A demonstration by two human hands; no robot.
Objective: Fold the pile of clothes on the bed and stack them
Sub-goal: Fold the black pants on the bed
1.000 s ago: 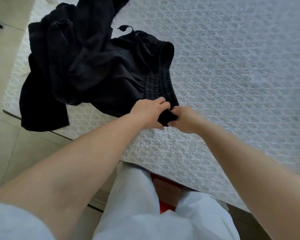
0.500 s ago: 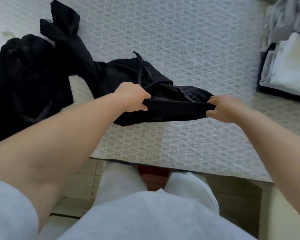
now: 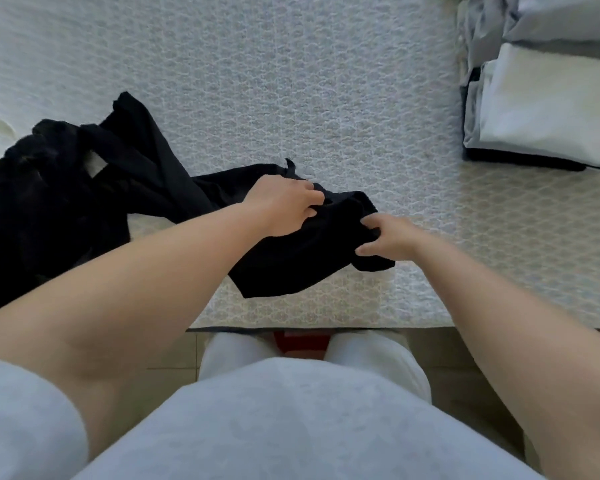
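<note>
Right, head view (only view):
L hand: left hand (image 3: 284, 202) over the near-centre of the bed, fingers curled down, pinching the top edge of the black garment (image 3: 302, 258).
R hand: right hand (image 3: 388, 237) just beside the left, fingers curled into the garment's right end, thumb out along the cloth. Both hands grip the same piece, close together.
Garment loc: bunched betw. the two hands, lower part draped on the bed (image 3: 326, 81) near its front edge; a strip trails back left toward the dark pile (image 3: 49, 209). Can't tell if that strip is the same piece or another one lying over it.
Pile: black clothes heaped at the bed's left side, partly hanging over the edge. Not folded yet.
Stack: folded clothes (image 3: 548, 109), pale grey/white w/ a dark layer at the bottom, at the bed's far right, well apart from the hands.
Handling (judgement): thin soft fabric, prob. light, no stiffness at all. It sags wherever unsupported, so it won't keep shape until laid flat. Not fragile, not slippery; black-on-black makes seams hard to spot.
Where to grip: looks like shorts or trousers, so best taken at the band edge, one hand per corner, then spread apart to pull it straight before laying down.
Stage (judgement): sorting out one piece for folding; most of the left pile remains.
</note>
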